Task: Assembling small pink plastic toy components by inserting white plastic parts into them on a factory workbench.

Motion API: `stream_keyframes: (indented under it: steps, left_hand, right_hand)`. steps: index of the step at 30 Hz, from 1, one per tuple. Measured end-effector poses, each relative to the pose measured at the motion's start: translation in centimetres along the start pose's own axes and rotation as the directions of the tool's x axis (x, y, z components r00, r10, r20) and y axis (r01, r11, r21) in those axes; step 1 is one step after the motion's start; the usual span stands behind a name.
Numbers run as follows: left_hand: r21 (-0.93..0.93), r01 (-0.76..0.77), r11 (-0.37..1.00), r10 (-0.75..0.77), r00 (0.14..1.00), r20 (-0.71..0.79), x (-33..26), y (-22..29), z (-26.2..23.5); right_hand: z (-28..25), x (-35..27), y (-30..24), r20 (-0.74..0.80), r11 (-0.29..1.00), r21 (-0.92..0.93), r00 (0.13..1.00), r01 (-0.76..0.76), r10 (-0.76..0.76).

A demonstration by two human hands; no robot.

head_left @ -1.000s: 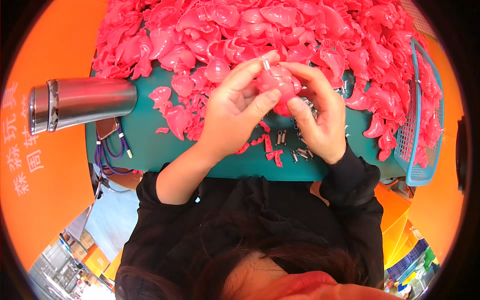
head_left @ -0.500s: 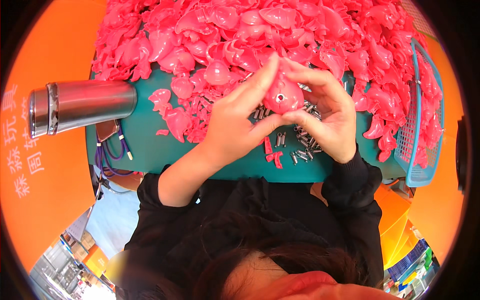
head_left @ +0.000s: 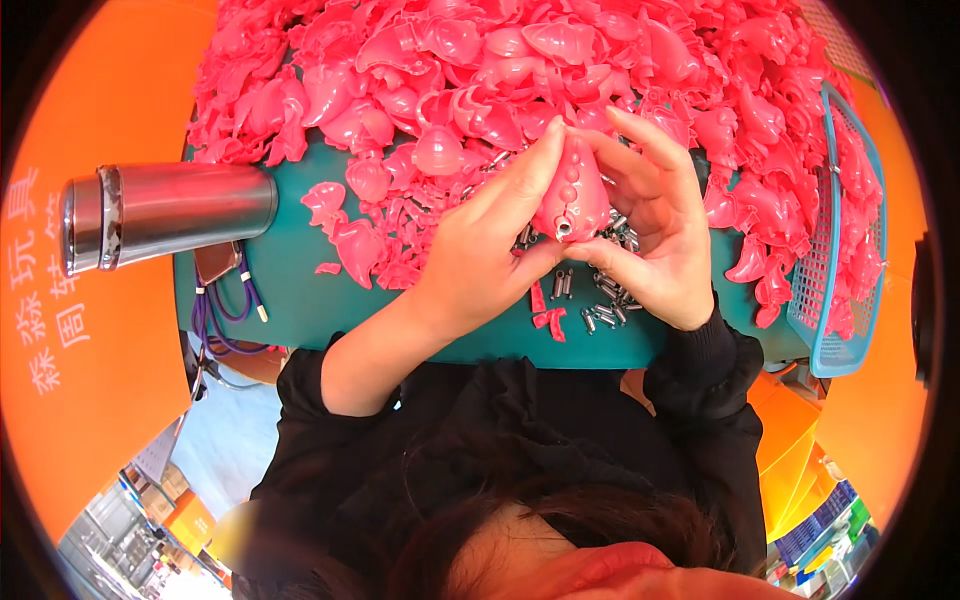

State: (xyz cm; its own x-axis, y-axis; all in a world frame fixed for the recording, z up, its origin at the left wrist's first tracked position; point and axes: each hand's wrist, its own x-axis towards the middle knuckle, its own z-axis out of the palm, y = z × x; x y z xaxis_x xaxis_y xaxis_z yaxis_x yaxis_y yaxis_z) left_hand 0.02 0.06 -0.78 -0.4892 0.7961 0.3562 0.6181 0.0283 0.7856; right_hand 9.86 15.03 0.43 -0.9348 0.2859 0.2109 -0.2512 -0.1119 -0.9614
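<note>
A glossy pink-red plastic toy body, rounded with a row of bumps along it, is held between both hands. A small silvery metal tube end shows in its lower tip. My left hand closes on its left side, fingertips at the top and thumb below. My right hand has its thumb at the lower end and some fingers behind the top; its index finger is raised off the body. Small metal cylinders lie on the green tabletop beneath the hands, beside small pink plastic bits.
A large heap of pink plastic shells covers the far side. A steel thermos lies at the left, above a purple cord. At the right, a blue basket stands tilted with pink shells in it. Orange panels flank the table.
The toy body has been turned so its row of bumps faces up, with the metal end lower. My right index finger has lifted away from it.
</note>
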Motion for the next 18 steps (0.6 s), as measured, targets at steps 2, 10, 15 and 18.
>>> stream_keyframes:
  steps: [2,10,15,18]
  left_hand:
    - [-0.016,-0.002,1.0,0.002,1.0,0.012,0.1,-0.1,-0.1]
    - [-0.709,0.281,0.647,-0.179,0.96,0.216,0.5,-0.4,0.2]
    - [-0.59,0.238,0.771,-0.041,0.944,0.327,0.1,-0.9,-0.3]
    - [-0.768,0.379,0.517,-0.07,0.912,0.403,0.6,0.3,-0.5]
  right_hand:
    - [-0.1,0.1,-0.2,-0.001,0.997,-0.07,0.999,0.035,-0.035]
    - [-0.2,-0.3,0.7,0.008,0.91,-0.33,0.965,0.25,-0.262]
    - [-1.0,0.5,-0.6,0.21,0.748,-0.617,0.967,0.244,-0.143]
    - [-0.6,0.5,-0.7,0.153,0.794,-0.551,0.966,0.259,-0.209]
